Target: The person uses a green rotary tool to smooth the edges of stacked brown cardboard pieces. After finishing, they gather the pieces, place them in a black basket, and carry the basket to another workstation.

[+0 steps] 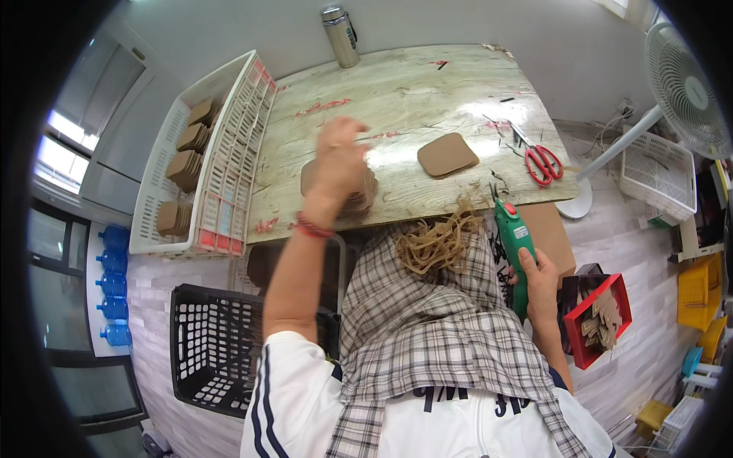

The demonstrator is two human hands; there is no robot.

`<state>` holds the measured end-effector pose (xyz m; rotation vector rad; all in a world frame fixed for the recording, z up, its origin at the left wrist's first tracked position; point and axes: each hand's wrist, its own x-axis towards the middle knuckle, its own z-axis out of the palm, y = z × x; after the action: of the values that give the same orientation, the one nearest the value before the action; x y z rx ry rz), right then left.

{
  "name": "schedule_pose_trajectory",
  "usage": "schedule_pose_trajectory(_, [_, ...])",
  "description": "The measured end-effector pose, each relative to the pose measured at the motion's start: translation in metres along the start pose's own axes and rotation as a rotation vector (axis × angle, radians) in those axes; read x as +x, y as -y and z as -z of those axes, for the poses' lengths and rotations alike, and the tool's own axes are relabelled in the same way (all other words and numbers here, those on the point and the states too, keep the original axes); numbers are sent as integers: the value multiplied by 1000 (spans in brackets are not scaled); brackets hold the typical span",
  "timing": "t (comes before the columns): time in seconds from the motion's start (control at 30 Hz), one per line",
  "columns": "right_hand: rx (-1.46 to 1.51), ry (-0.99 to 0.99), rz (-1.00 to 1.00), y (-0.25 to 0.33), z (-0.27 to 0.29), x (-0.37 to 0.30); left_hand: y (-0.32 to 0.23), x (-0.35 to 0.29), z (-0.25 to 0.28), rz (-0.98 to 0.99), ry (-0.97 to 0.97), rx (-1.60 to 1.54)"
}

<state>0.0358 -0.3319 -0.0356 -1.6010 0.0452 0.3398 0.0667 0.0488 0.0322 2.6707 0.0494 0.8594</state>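
My left hand point(342, 156) is raised over a stack of brown rounded-square pieces point(362, 197) near the front left of the table. Its fingers are a little blurred but look apart, with nothing seen between them; the hand covers part of the stack. Low at the table's front edge, my right hand point(540, 281) is wrapped round green electric scissors point(513, 237), whose dark tip points up toward the edge. Another small pile of brown pieces point(447, 155) lies flat on the table between the hands. Tangled tan trimmings point(439, 243) rest on my checked apron point(443, 336).
Red-handled scissors point(542, 163) and dark scraps lie at the table's right. A white crate point(229, 160) with brown stacks stands left, a black crate point(210, 343) below. A steel flask point(341, 37) stands at the back; a red box point(602, 320) and a fan point(683, 84) are right.
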Motion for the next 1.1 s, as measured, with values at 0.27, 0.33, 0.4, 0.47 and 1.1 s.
schedule_pose_trajectory(0.27, [-8, 14, 5, -6, 6, 1, -23, -15, -200, 276, 158, 63])
schedule_pose_trajectory(0.33, [-9, -31, -7, -7, 9, -1, -32, -9, -182, 357, 375, -5])
schedule_pose_trajectory(0.4, [7, -28, -17, -9, 11, 0, -36, -18, -173, 370, 336, -42])
schedule_pose_trajectory(0.47, [9, -13, -25, -14, 10, 2, -26, -31, -180, 346, 173, -50])
schedule_pose_trajectory(1.1, [-89, 103, -29, 0, -19, 9, -83, -61, -136, 999, -362, -1863])
